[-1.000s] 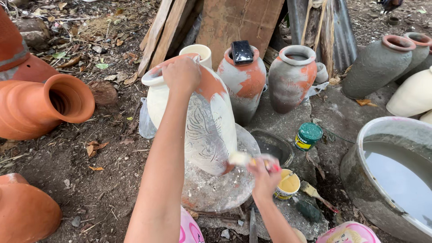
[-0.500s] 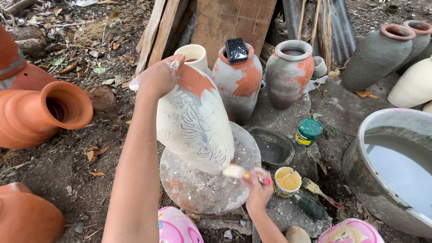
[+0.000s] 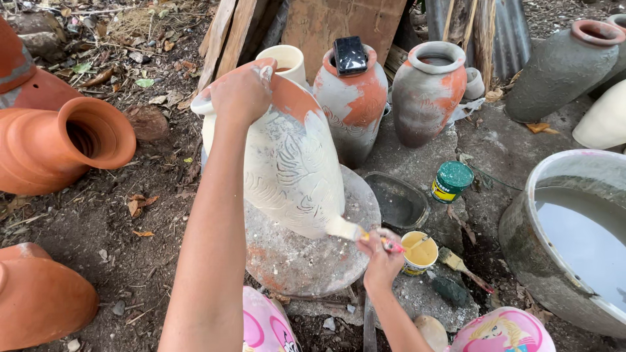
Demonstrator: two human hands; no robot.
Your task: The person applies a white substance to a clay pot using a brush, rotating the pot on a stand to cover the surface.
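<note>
Cream slip covers most of the clay vase [image 3: 290, 166], which leans tilted toward the left hand [image 3: 242, 91] on a round stone turntable [image 3: 326, 261]. That left hand is closed over the vase's rim, taking its weight and setting the angle. The right hand [image 3: 381, 254] is wrapped around the handle of a paintbrush [image 3: 355, 230], whose bristles touch the lower side of the vase, just above where it meets the turntable.

Bare orange clay shows on the shoulder right beside the left hand, so the coat is not complete there. To do this stroke well, I would judge that the left hand must keep the tilt steady, since only the base edge bears on the stone and a slip could roll the vase off. Strokes near the base should follow the carved lines lightly so that the slip does not clog them.

Just beyond the right hand stands a small yellow paint pot [image 3: 419, 253] for reloading, with a green-lidded tin [image 3: 451, 182] and a dark shallow tray [image 3: 396, 201] farther out. Past the left hand stand two half-coated vases [image 3: 355, 107], and a large basin of water [image 3: 574, 241] lies well out to the right
</note>
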